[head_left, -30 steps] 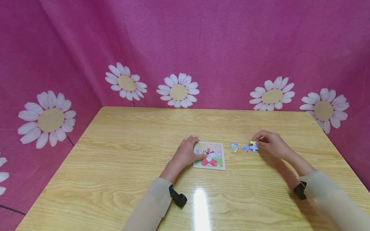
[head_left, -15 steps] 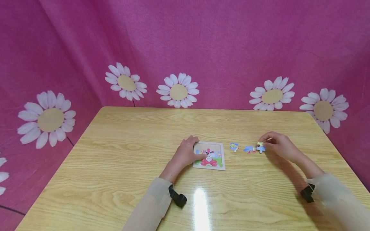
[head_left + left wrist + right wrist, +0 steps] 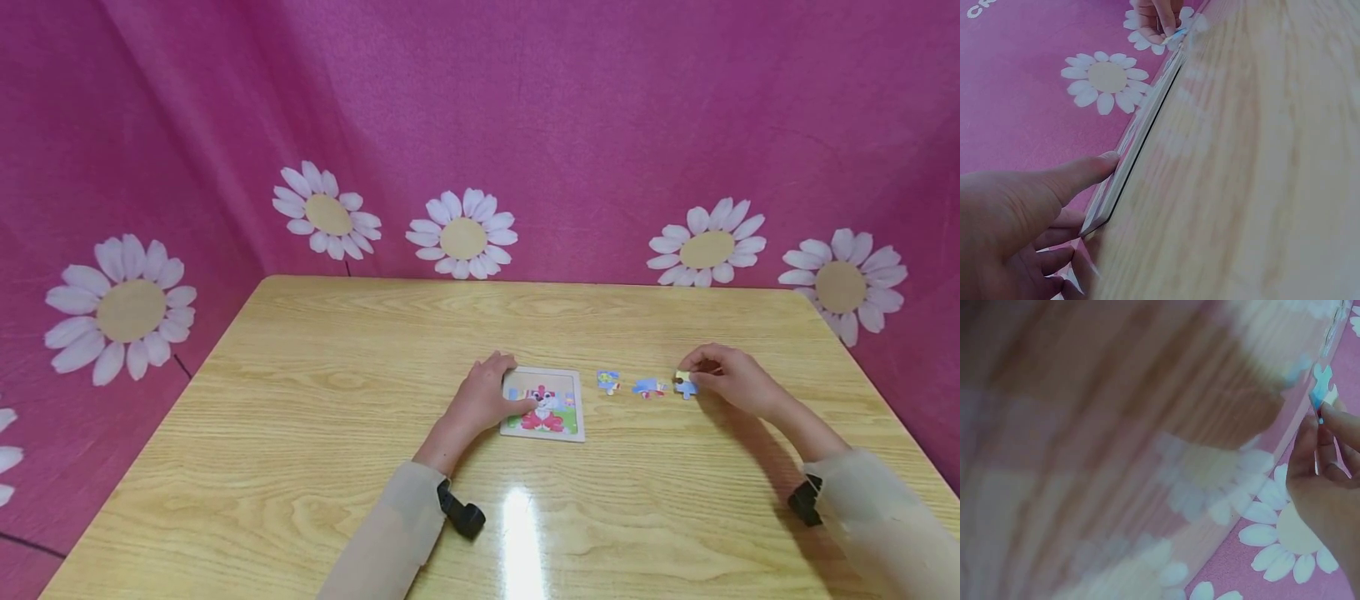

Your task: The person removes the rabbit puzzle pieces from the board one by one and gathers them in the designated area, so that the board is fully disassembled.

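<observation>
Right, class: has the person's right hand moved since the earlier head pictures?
Yes, the right hand has moved rightward, away from the puzzle tray.

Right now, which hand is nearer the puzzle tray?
Left. The left hand is in contact with the puzzle tray, gripping its left side. The right hand is apart from it, off to its right beyond the loose pieces, pinching a puzzle piece.

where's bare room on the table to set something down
The table is bare left of the left hand, and between the puzzle tray and the far edge. It's crowded right of the tray: loose pieces, then the right hand pinching another piece.
</observation>
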`<state>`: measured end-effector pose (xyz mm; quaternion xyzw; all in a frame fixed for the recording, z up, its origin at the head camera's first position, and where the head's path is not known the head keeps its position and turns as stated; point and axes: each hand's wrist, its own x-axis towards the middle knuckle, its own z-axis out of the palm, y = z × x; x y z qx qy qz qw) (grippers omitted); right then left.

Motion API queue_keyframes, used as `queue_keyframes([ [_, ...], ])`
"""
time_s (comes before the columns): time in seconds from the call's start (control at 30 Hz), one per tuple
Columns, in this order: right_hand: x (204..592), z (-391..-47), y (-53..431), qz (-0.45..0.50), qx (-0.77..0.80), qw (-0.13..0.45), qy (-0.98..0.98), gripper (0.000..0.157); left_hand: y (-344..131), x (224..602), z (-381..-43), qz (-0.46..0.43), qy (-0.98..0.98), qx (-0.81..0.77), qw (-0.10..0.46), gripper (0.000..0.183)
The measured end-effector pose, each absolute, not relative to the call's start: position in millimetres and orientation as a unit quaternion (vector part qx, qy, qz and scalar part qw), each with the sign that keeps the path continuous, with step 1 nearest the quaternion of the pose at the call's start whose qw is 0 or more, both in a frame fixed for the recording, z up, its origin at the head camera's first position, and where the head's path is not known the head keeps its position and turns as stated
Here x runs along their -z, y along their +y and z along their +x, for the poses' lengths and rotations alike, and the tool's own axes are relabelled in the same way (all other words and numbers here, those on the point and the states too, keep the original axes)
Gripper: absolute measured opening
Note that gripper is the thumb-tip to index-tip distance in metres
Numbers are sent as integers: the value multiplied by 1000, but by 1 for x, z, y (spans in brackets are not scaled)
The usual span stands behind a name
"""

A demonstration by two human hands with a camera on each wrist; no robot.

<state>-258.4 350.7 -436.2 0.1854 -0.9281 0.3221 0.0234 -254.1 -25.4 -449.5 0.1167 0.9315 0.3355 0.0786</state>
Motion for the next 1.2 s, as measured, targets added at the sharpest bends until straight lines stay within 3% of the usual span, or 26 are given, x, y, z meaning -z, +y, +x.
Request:
queue_keyframes([
  [0.33, 435, -261, 353, 180, -319, -44, -930, 10, -23, 448, -253, 129, 931, -332, 78, 73],
  [0.63, 431, -257, 346, 193, -344, -21, -919, 9, -24, 446, -255, 133, 930, -334, 83, 73],
  [0.93, 429, -256, 316, 214, -370, -12, -904, 9, -42, 442, -261, 168, 919, -328, 139, 83],
  [1.2, 428, -262, 276, 217, -399, -67, -888, 13, -55, 439, -263, 213, 905, -319, 182, 91],
])
